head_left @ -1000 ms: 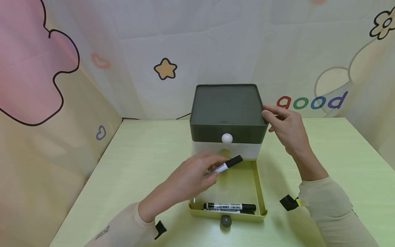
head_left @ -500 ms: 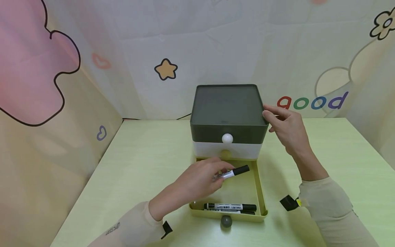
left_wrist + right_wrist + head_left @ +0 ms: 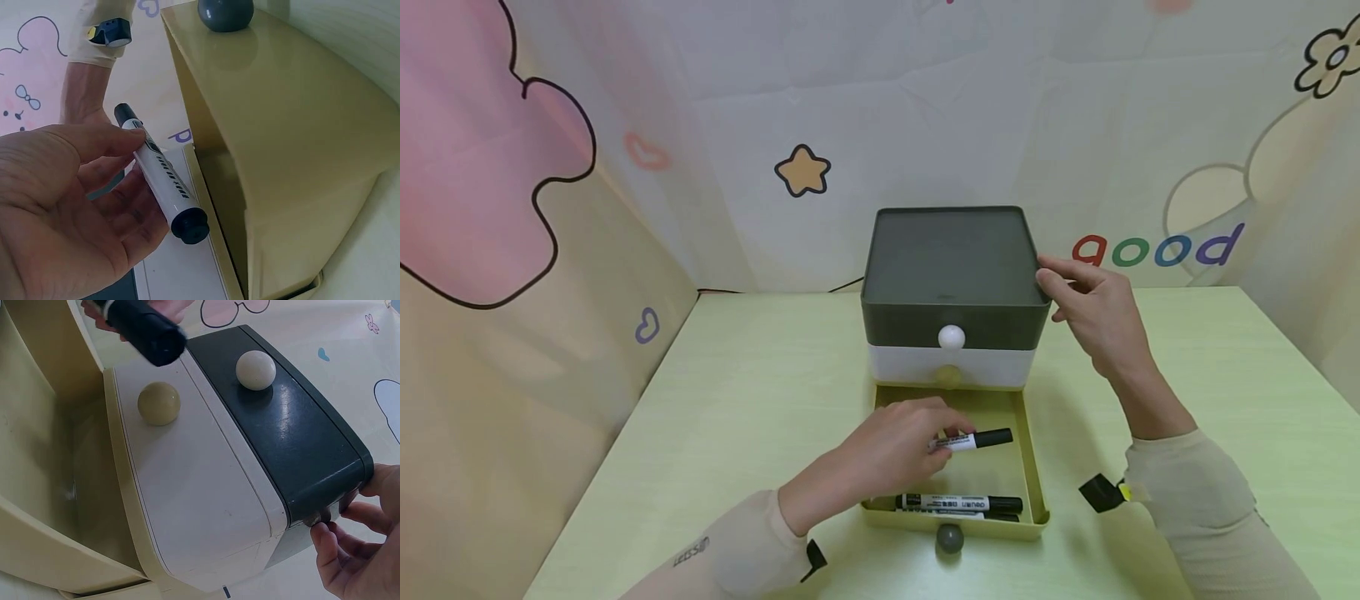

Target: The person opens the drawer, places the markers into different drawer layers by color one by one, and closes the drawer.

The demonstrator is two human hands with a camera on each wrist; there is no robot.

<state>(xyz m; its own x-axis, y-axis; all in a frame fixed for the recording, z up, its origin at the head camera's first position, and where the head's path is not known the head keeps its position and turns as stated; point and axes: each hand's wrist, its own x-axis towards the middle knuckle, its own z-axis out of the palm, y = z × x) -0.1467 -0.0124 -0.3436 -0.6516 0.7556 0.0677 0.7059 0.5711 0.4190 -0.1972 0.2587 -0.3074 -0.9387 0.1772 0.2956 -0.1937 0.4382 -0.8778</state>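
Observation:
My left hand [image 3: 883, 442] pinches a whiteboard marker [image 3: 958, 442], white with black ends, between thumb and fingers. It hovers over the pulled-out yellow bottom drawer [image 3: 1033, 467], the marker's black cap pointing right. In the left wrist view the marker [image 3: 165, 178] lies across the fingers, thumb on top. More black-and-white markers [image 3: 958, 502] lie along the drawer's front wall. My right hand [image 3: 1101, 321] touches the right side of the dark green top unit [image 3: 955, 325] with its fingertips. Below that unit is a white one [image 3: 906, 364].
The drawer unit stands on a pale green table [image 3: 760, 358]. A grey knob [image 3: 950, 538] sits on the drawer's front; a white knob [image 3: 951, 337] and a yellow knob [image 3: 948, 376] are on the units above. Behind hangs a printed cloth [image 3: 925, 125].
My left hand has moved right and down over the drawer with the marker, which has turned from slanting to nearly level. My right hand has stayed at the unit's side.

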